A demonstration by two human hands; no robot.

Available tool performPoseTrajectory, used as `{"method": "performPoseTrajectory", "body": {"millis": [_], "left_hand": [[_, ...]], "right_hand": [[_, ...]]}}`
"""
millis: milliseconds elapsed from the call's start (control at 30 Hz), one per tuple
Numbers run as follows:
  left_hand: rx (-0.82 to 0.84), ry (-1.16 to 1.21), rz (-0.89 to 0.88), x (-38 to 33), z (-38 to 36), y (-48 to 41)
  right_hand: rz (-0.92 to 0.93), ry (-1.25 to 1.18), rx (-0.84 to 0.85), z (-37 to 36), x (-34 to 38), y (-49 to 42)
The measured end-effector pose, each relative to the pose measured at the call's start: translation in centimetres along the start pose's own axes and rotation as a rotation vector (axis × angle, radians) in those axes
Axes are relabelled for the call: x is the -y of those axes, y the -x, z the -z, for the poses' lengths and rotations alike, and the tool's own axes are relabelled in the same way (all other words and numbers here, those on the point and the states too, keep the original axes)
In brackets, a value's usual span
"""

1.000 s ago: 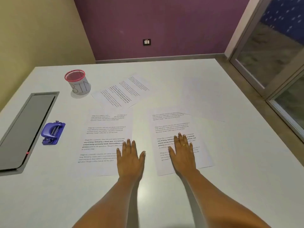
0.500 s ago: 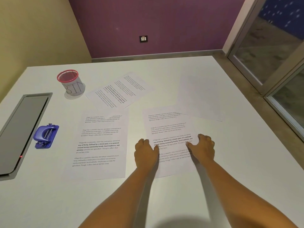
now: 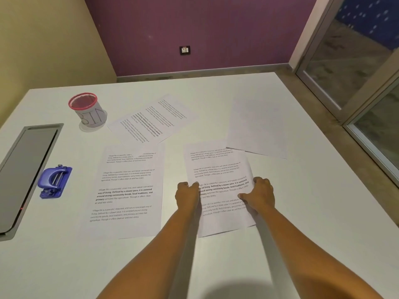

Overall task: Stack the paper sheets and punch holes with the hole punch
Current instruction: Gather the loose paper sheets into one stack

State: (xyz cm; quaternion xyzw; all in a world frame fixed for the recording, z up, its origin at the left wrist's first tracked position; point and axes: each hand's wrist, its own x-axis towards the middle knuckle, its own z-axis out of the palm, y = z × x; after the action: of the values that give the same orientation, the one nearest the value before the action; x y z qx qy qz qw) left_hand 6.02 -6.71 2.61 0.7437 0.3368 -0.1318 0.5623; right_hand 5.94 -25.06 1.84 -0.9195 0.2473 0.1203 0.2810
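Several paper sheets lie spread on the white table (image 3: 302, 223). My left hand (image 3: 186, 194) and my right hand (image 3: 260, 194) grip the left and right edges of a printed sheet (image 3: 218, 169) at centre right, fingers curled around it. Another printed sheet (image 3: 127, 190) lies flat to the left, a third printed sheet (image 3: 151, 120) lies angled behind it, and a blank sheet (image 3: 257, 128) lies at the back right, its near corner over the held sheet. The blue hole punch (image 3: 55, 181) sits at the left, away from both hands.
A red-rimmed mesh cup (image 3: 87, 112) marked BIN stands at the back left. A grey recessed panel (image 3: 23, 171) runs along the table's left side. The table's right edge drops to the floor beside a glass door (image 3: 356, 67).
Both hands went from lying flat on two different sheets to curling around the edges of the right-hand sheet. The left hand moved right. The view shifted slightly.
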Motion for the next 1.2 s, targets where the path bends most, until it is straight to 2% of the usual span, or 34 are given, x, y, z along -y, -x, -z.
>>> {"method": "performPoseTrajectory", "body": {"millis": [100, 200, 333, 467, 533, 633, 800, 1000, 1200], "left_hand": [[0.066, 0.045, 0.009, 0.5, 0.3, -0.6], [0.045, -0.016, -0.062, 0.7, 1.7, -1.2], [-0.104, -0.13, -0.21, 0.8, 5.6, -2.7], [-0.29, -0.269, -0.265, 1.0, 11.0, -5.0], [-0.403, -0.396, -0.262, 1.7, 13.8, -6.0], [-0.509, -0.545, -0.144, 2.8, 17.6, -6.8], [-0.457, -0.542, 0.036, 3.7, 21.3, -7.4], [-0.431, -0.672, 0.033, 3.9, 21.6, -7.4], [-0.36, -0.56, 0.072, 3.8, 22.0, -7.6]], "right_hand": [[-0.009, -0.044, 0.033, -0.1, 0.2, 0.1], [-0.029, -0.089, 0.066, -0.1, 0.3, 0.1], [-0.048, -0.099, 0.096, -0.1, 0.3, -0.1], [-0.06, -0.09, 0.108, -0.2, 0.3, -0.3], [-0.06, -0.088, 0.11, -0.4, 0.4, -0.3], [-0.059, -0.088, 0.11, -0.7, 0.5, -0.2], [-0.071, -0.079, 0.124, -0.9, 1.1, 0.0], [-0.07, -0.068, 0.151, -1.4, 1.8, 0.6], [-0.044, -0.059, 0.155, -1.9, 2.4, 1.6]]}}
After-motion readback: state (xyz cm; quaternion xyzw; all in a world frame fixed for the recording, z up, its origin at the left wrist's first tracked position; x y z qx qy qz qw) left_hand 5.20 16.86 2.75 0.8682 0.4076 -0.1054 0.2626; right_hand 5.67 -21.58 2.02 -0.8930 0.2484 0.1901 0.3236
